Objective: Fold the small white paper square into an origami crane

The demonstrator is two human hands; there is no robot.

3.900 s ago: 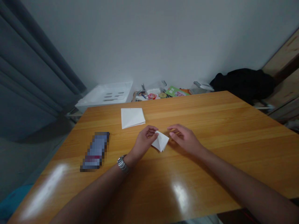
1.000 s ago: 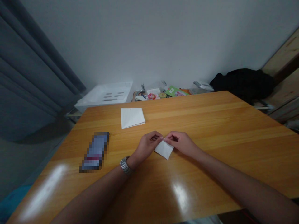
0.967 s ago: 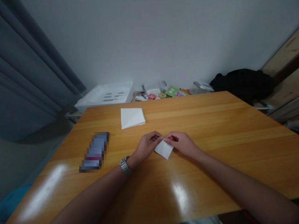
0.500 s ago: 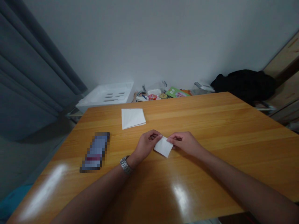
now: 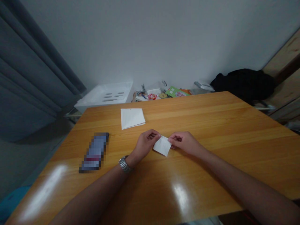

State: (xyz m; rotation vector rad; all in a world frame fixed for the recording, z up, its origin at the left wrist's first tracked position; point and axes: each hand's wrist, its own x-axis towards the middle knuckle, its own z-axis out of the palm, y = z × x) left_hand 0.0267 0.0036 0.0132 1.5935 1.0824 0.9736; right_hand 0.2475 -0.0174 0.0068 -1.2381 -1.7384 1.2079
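Between my two hands, just above the wooden table (image 5: 206, 115), is a small white square of paper (image 5: 162, 146), turned with one corner towards me. My left hand (image 5: 146, 142) pinches its upper left corner between thumb and fingers; a metal watch (image 5: 124, 164) is on that wrist. At the right corner, my right hand (image 5: 184, 141) grips the paper between thumb and index finger. The fingertips behind the sheet are hidden. Farther off to the left lies a stack of lined white paper (image 5: 132, 118).
A phone (image 5: 95, 153), blurred out, lies on the table's left side. Behind the far edge are a white slotted tray (image 5: 105, 93), a green booklet (image 5: 175, 92) among small items, and a black cloth heap (image 5: 243, 84). A grey curtain (image 5: 28, 62) hangs at left.
My right hand's fingertips have shifted from the paper's upper edge to its right corner. The left hand keeps its pinch. The whole view has shifted slightly.
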